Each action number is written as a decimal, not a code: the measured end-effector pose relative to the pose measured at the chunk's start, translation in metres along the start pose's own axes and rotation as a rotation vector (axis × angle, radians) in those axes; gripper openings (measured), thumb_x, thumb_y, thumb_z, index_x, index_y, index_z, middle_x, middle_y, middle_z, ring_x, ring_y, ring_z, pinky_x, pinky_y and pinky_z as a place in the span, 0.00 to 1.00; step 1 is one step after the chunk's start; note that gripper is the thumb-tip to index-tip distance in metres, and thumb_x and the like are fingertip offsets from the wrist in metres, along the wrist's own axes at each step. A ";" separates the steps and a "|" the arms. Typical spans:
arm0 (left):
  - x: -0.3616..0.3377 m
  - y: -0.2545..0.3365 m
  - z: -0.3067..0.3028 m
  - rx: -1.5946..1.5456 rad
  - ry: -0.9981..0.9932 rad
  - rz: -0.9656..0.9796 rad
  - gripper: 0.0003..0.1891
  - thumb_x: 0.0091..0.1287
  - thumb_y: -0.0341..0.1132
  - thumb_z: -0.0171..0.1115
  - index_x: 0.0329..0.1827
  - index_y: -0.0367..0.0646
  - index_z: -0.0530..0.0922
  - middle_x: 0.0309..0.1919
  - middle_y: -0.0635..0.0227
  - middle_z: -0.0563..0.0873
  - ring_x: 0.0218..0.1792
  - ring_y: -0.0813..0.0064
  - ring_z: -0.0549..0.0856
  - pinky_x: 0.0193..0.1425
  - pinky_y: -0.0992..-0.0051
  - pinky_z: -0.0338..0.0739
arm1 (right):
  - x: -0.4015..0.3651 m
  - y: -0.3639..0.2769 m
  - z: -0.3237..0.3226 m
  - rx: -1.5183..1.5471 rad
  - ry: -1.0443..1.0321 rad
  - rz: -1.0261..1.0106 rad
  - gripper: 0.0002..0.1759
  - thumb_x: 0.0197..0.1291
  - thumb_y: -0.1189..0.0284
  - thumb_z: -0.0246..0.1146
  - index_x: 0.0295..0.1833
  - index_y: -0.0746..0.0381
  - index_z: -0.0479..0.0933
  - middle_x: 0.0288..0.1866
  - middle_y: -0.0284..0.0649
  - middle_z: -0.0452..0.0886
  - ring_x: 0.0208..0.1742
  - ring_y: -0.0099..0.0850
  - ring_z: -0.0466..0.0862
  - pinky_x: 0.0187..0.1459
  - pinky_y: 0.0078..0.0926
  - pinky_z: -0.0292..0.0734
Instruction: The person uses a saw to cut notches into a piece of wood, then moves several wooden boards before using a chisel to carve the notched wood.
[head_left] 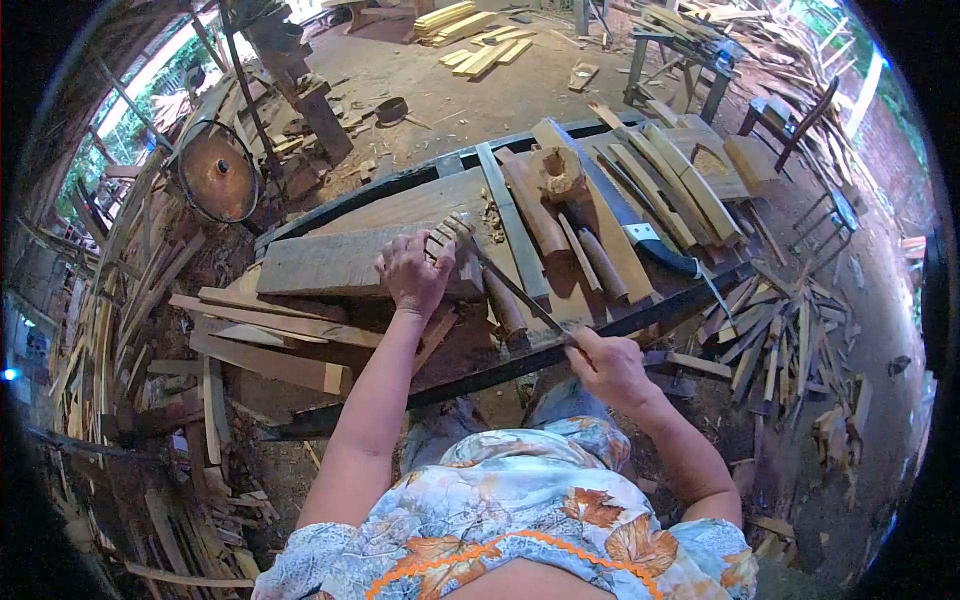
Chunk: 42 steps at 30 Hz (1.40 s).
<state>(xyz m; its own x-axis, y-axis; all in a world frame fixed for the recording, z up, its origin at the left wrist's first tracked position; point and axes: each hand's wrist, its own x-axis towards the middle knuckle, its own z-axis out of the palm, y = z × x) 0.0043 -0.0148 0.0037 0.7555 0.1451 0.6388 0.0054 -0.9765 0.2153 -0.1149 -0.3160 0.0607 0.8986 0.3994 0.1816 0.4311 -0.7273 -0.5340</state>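
My left hand [415,270] is closed round the near side of a small notched wooden piece [450,233], at the right end of a thick wooden block [325,262] on the workbench. My right hand [610,368] grips the near end of a long thin dark tool [520,292], whose handle is hidden in the fist. The tool slants up and left from that hand, and its far end is close to the notched piece. Whether the two touch is hard to tell. Just right of the tool lies a grey metal-like bar [512,220].
Across the bench's right half lie a hollowed wood block [557,175], a handsaw [650,240], rounded wooden pieces [603,265] and planks [690,185]. The bench's dark near edge [480,372] runs before my body. Scrap wood [790,335] is heaped right; a round disc [220,172] stands left.
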 end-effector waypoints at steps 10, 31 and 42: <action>0.002 0.011 -0.011 0.023 -0.034 -0.014 0.26 0.56 0.61 0.59 0.46 0.50 0.81 0.41 0.64 0.79 0.48 0.59 0.76 0.56 0.57 0.65 | 0.041 0.044 0.026 0.365 0.355 0.161 0.14 0.62 0.63 0.57 0.38 0.64 0.72 0.31 0.59 0.79 0.39 0.57 0.80 0.38 0.48 0.73; 0.083 0.049 0.067 -0.999 -0.308 -0.552 0.26 0.71 0.52 0.51 0.27 0.37 0.80 0.22 0.57 0.82 0.24 0.63 0.82 0.29 0.67 0.75 | 0.086 0.087 0.102 0.529 0.434 0.159 0.11 0.64 0.65 0.57 0.40 0.63 0.70 0.27 0.55 0.78 0.33 0.56 0.79 0.32 0.47 0.72; 0.079 0.117 0.075 -0.929 -0.508 -0.723 0.21 0.63 0.43 0.61 0.53 0.39 0.71 0.41 0.55 0.84 0.43 0.63 0.85 0.43 0.66 0.80 | 0.089 0.095 0.113 0.521 0.521 0.125 0.11 0.65 0.67 0.57 0.35 0.64 0.71 0.23 0.42 0.75 0.23 0.31 0.77 0.26 0.31 0.70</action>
<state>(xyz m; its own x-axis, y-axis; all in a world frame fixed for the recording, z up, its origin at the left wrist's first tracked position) 0.1136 -0.1295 0.0236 0.9372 0.3160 -0.1473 0.2158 -0.1941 0.9569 -0.0029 -0.2868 -0.0674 0.9163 -0.0797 0.3924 0.3451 -0.3396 -0.8749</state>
